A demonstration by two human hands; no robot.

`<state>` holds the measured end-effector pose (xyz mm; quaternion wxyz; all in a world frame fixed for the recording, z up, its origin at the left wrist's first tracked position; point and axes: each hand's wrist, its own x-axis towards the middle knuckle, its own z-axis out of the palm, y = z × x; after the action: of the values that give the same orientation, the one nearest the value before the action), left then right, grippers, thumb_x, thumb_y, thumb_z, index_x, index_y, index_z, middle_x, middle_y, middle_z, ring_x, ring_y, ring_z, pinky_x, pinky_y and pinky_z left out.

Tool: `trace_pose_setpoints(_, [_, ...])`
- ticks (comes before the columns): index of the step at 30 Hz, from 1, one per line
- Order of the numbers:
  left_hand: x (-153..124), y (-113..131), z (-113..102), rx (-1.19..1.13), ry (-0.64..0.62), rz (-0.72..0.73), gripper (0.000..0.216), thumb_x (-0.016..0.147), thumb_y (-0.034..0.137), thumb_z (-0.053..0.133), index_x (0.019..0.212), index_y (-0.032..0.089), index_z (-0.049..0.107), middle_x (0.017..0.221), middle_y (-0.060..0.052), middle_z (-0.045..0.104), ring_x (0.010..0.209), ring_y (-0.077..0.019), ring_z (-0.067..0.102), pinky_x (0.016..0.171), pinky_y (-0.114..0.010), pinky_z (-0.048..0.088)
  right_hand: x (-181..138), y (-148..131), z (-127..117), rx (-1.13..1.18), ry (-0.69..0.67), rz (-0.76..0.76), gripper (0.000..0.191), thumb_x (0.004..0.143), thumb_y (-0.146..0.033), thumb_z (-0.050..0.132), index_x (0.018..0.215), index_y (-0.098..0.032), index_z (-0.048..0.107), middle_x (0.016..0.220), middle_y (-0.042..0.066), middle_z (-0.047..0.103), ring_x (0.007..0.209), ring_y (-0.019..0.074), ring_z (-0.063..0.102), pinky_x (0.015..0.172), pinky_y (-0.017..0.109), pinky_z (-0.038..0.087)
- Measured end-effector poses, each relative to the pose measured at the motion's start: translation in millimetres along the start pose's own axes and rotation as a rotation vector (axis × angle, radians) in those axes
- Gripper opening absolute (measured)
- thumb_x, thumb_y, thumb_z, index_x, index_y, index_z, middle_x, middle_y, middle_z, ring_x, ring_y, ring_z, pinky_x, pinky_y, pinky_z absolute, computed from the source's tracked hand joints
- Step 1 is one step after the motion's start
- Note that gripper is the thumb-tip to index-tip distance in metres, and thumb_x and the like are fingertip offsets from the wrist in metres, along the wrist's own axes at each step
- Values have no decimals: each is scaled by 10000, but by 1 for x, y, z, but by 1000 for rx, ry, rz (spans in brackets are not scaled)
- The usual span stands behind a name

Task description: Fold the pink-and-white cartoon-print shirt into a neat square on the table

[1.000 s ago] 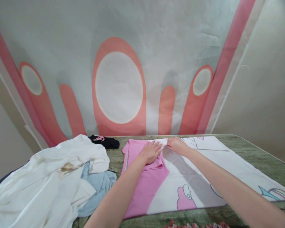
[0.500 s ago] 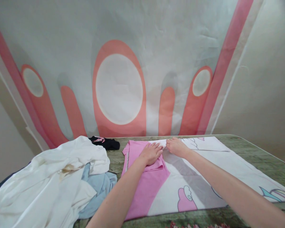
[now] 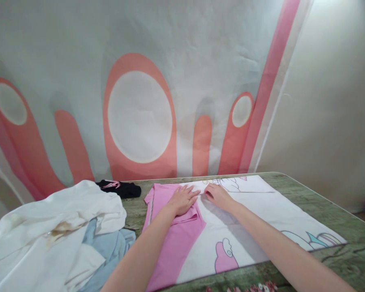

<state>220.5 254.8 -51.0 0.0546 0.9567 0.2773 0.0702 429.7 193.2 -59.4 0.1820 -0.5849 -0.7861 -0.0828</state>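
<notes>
A pink and white garment [image 3: 228, 221] with cartoon prints lies spread across the table, its far side folded over in a long flap. Its pink shoulder end, with a short sleeve, is on the left. My left hand [image 3: 184, 200] rests flat on this pink part, fingers stretched out towards the white cloth. Just right of those fingertips, my right hand [image 3: 218, 195] has its fingers pinched together on the white fabric near the flap's edge. The bit of cloth between the fingers is mostly hidden.
On the left is a loose heap of white clothing [image 3: 57, 219] with a light blue garment [image 3: 115, 247] partly beneath it. A small black garment [image 3: 129, 189] lies at the table's back edge. Behind the wood-patterned table [image 3: 310, 194] stands a wall with coral shapes.
The camera view has turned to the right, so everything appears further left. My right hand has come slightly nearer, uncovering more print on the flap. My left hand stays flat on the pink part.
</notes>
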Motion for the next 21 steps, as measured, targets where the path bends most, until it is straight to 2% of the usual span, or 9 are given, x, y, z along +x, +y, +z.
trace_pose_setpoints(4, [0, 0, -2, 14, -6, 9, 471, 934, 504, 103, 1330, 398, 335, 1449, 21, 259, 1325, -223, 188, 1049, -460, 126, -2, 7, 3, 179, 20, 27, 147, 789, -142, 505, 868, -181, 623, 879, 46, 606, 856, 160, 541, 774, 276, 404])
trace_pose_setpoints(7, [-1, 1, -3, 34, -14, 1, 477, 935, 498, 105, 1334, 377, 338, 1452, 18, 254, 1326, -226, 183, 1051, -459, 118, -6, 21, 0, 231, 19, 54, 202, 808, -182, 492, 954, -186, 631, 930, 56, 631, 908, 177, 550, 827, 304, 408])
trace_pose_setpoints(10, [-1, 1, -3, 41, -26, -5, 493, 932, 507, 102, 1347, 358, 321, 1457, 13, 243, 1328, -229, 178, 1052, -455, 116, -20, 41, -7, 205, -46, 44, 287, 859, -270, 439, 1077, -211, 616, 1087, 68, 625, 1031, 203, 528, 914, 351, 377])
trace_pose_setpoints(13, [-1, 1, -2, 32, -28, -14, 515, 926, 522, 87, 1358, 345, 305, 1463, 7, 227, 1332, -227, 167, 1054, -449, 111, -46, 66, -12, 133, -148, 67, 402, 888, -393, 375, 1223, -238, 533, 1295, 65, 506, 1191, 225, 429, 994, 394, 314])
trace_pose_setpoints(17, [0, 1, -1, 20, -16, -16, 534, 919, 543, 91, 1365, 333, 295, 1463, -4, 228, 1333, -227, 168, 1054, -445, 113, -87, 107, -15, -17, -251, 289, 550, 890, -523, 248, 1363, -257, 347, 1435, 45, 314, 1308, 250, 265, 1033, 474, 244])
trace_pose_setpoints(21, [1, 0, 0, 39, -23, -14, 541, 918, 548, 104, 1375, 319, 279, 1466, -15, 222, 1336, -222, 163, 1054, -436, 117, -122, 151, -18, -143, -270, 549, 603, 875, -560, 181, 1388, -261, 287, 1461, 27, 251, 1329, 257, 211, 1041, 517, 209])
